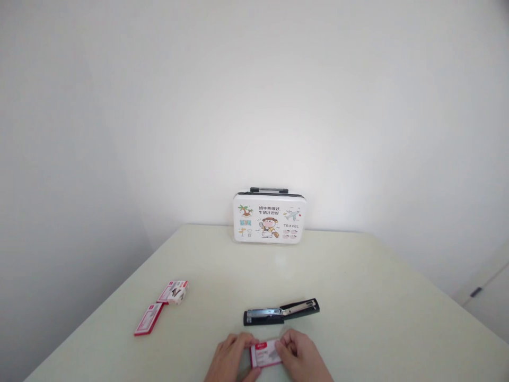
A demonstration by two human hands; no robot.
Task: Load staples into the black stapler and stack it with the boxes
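Note:
A small white-and-red staple box [265, 354] lies between my two hands near the front edge of the table. My left hand [233, 356] grips its left end, with the fingers behind and the thumb in front. My right hand [299, 354] pinches the right end between thumb and curled fingers. Just beyond the box rests a black stapler [281, 312], its top arm swung wide so that the metal inside shows. Whether the staple box's end flap is raised cannot be made out.
Two similar red-and-white boxes, one flat [148, 319] and one thicker [173, 292], sit at the left of the pale table [350, 276]. A white cartoon-printed case [270, 218] with a black handle stands at the back against the wall [270, 95].

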